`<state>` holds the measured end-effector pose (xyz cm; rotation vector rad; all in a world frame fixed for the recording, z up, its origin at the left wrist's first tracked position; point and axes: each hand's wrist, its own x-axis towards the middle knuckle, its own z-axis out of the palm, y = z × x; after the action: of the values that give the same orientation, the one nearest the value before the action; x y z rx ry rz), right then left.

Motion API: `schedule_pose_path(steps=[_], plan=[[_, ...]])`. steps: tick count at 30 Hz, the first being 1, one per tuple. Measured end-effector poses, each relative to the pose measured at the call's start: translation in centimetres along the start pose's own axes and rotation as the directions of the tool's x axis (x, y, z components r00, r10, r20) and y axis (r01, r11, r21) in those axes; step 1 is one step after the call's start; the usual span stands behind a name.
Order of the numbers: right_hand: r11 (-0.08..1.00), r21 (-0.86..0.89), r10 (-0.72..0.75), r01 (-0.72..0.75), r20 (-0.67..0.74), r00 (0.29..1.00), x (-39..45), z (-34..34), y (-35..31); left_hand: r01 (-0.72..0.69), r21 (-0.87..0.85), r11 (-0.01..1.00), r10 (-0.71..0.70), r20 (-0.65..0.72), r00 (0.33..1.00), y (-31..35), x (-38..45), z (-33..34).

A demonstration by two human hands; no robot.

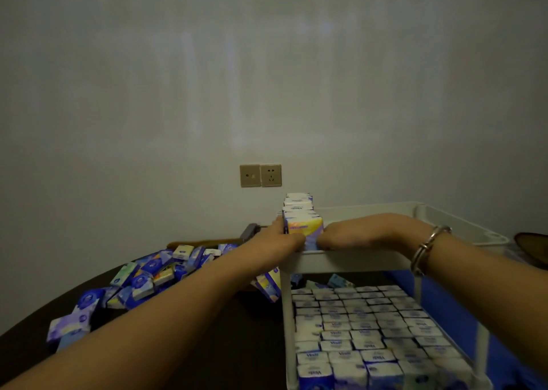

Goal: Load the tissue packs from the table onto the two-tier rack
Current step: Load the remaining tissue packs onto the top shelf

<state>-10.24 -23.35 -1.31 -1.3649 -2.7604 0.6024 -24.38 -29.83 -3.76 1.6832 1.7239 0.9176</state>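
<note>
A white two-tier rack [350,260] stands at the right on a dark table [237,336]. Its lower tier is packed with several upright tissue packs [364,336]. On the upper tier's left side stands a short row of packs [299,204]. The nearest one, a yellow and purple pack [305,226], is held between my two hands. My left hand [281,235] presses its left side and my right hand [355,235] grips its right side, fingers curled at the tier's front rim. A loose heap of blue and purple packs [142,283] lies on the table at the left.
A grey wall with a double socket plate [260,175] rises behind the table. A dark clamp-like object [249,232] sits behind the heap. A dark rounded thing [533,247] shows at the right edge, and blue fabric [444,309] lies beside the rack.
</note>
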Motion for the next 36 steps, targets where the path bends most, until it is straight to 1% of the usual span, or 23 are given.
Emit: schedule_pose_path(steps=[3,4,5,6,7,8,9,10,11,13,14,16,18,20,22,25,28,30,33,36], plan=[[0.998,-0.023,0.053,-0.053,0.022,0.998,-0.5,-0.4,0.0,0.002,0.047,0.999,-0.003,0.013,1.0,0.0,0.2,-0.1],[0.995,-0.065,0.082,-0.08,0.03,0.996,-0.8,-0.6,-0.1,0.013,0.06,0.998,-0.014,0.016,1.0,0.1,0.1,-0.2],[0.989,-0.109,0.106,-0.105,0.008,0.994,-1.0,-0.8,-0.1,0.024,0.058,0.998,-0.025,0.014,1.0,0.1,0.0,-0.4],[0.98,-0.152,0.119,-0.125,-0.05,0.992,-1.2,-1.0,-0.1,0.03,0.06,0.998,-0.031,0.006,1.0,0.0,0.0,-0.6],[0.975,-0.166,0.128,-0.151,-0.142,0.982,-1.3,-1.3,-0.3,0.04,0.066,0.997,-0.039,-0.009,0.999,-0.2,0.2,-0.9],[0.976,-0.138,0.129,-0.167,-0.253,0.959,-1.7,-1.5,-0.7,0.044,0.068,0.997,-0.041,-0.046,0.998,-0.5,0.5,-1.4],[0.981,-0.108,0.109,-0.16,-0.374,0.921,-2.0,-1.7,-1.2,0.035,0.057,0.998,-0.029,-0.097,0.995,-1.0,0.7,-1.9],[0.989,-0.082,0.068,-0.123,-0.482,0.873,-2.4,-1.8,-1.9,0.02,0.03,0.999,-0.015,-0.153,0.988,-1.7,1.0,-2.5],[0.996,-0.055,0.022,-0.064,-0.557,0.83,-2.6,-1.8,-2.9,0.009,-0.004,1.0,-0.01,-0.2,0.98,-2.5,1.2,-3.2],[0.996,-0.041,-0.084,0.075,-0.627,0.774,-2.7,-1.2,-5.7,-0.016,-0.053,0.998,0.0,-0.284,0.959,-4.0,0.8,-4.4],[0.989,-0.054,-0.141,0.138,-0.636,0.758,-2.6,-0.7,-7.2,-0.025,-0.075,0.997,-0.001,-0.322,0.947,-4.9,0.6,-5.0],[0.972,-0.064,-0.22,0.228,-0.601,0.768,-1.3,0.6,-9.9,-0.044,-0.12,0.992,-0.008,-0.399,0.917,-7.2,0.0,-6.2],[0.963,-0.018,-0.237,0.27,-0.538,0.809,1.1,2.5,-12.1,-0.043,-0.143,0.989,-0.029,-0.47,0.882,-9.8,-0.5,-7.0],[0.965,0.039,-0.207,0.258,-0.49,0.847,4.4,5.2,-13.6,-0.006,-0.174,0.985,-0.084,-0.507,0.858,-13.2,-0.9,-7.7],[0.973,0.099,-0.145,0.209,-0.439,0.887,7.8,8.6,-14.0,0.044,-0.205,0.978,-0.146,-0.52,0.841,-16.7,-1.1,-8.0],[0.986,0.159,0.003,0.052,-0.328,0.945,12.8,14.2,-12.6,0.125,-0.254,0.959,-0.243,-0.512,0.824,-21.8,-1.0,-7.9],[0.977,0.193,0.14,-0.092,-0.25,0.958,16.9,18.7,-10.7,0.175,-0.32,0.931,-0.315,-0.462,0.829,-26.0,0.0,-7.0],[0.974,0.168,0.193,-0.153,-0.257,0.947,19.4,20.8,-9.7,0.217,-0.357,0.908,-0.364,-0.42,0.832,-28.5,1.2,-6.1],[0.97,0.059,0.243,-0.237,-0.331,0.912,22.9,22.4,-8.3,0.256,-0.392,0.883,-0.409,-0.378,0.831,-31.8,3.3,-4.3],[0.947,-0.048,0.267,-0.317,-0.429,0.863,25.6,22.9,-6.5,0.222,-0.389,0.894,-0.379,-0.391,0.839,-33.9,5.5,-3.0]])
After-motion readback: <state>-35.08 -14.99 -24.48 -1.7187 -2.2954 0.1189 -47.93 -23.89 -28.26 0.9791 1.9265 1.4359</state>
